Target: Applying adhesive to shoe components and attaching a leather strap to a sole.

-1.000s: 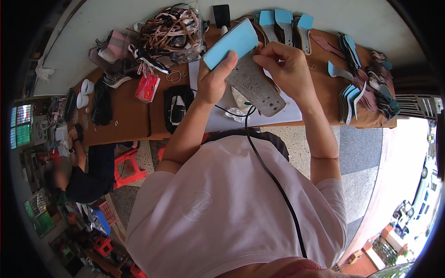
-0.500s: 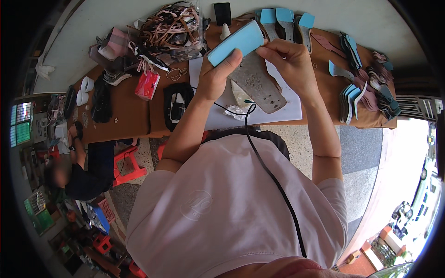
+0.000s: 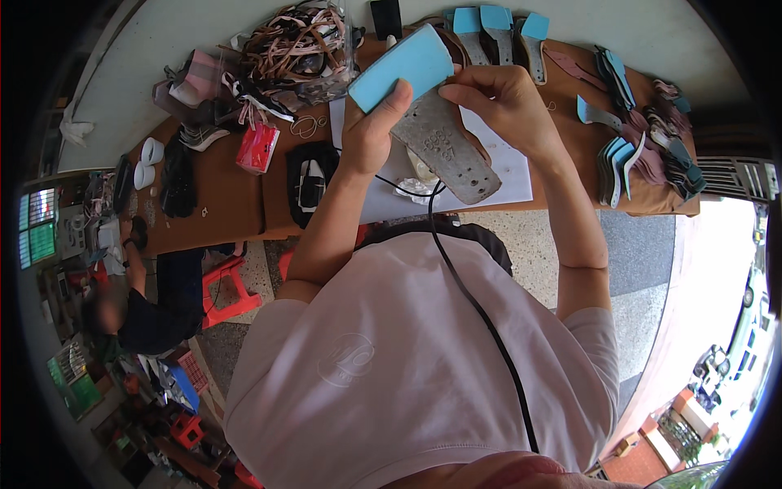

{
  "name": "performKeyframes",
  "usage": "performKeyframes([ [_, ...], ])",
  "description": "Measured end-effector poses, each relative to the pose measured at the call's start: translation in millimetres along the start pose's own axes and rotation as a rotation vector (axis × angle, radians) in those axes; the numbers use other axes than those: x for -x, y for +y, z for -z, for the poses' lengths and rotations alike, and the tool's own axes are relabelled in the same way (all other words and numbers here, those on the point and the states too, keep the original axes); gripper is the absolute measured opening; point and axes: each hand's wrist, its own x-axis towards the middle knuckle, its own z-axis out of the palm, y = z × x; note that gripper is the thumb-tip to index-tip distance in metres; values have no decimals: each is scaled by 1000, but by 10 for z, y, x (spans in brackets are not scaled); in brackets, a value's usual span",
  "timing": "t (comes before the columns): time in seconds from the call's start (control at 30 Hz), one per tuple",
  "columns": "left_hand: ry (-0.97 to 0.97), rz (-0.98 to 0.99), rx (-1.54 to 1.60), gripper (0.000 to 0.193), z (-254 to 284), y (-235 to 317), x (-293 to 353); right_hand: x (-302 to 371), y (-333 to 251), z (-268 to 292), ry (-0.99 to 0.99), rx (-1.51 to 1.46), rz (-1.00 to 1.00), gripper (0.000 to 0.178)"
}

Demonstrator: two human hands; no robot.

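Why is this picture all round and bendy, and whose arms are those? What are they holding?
There's no robot here, just someone in a pale shirt working bare-handed. The camera sits on their head and looks down; its wide fisheye lens makes straight edges curve near the rim.

The left hand holds a grey insole with a light blue end. The right hand is at its edge; I can't tell exactly what it pinches.

On the brown-covered table are a white sheet, a heap of straps, a red packet and, to the right, more blue-topped insoles.
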Motion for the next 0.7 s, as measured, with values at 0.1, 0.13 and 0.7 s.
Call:
performKeyframes([
  [0.1, -21, -35, -91, 21, 15, 4, 26, 33, 6, 13, -42, 88, -49, 9],
  [0.13, -40, -51, -133, 21, 19, 7, 33, 43, 9, 8, -25, 89, -20, 9],
  [0.7, -497, 81, -263, 66, 309, 50, -32, 97, 140, -33, -120, 7, -108, 17],
])
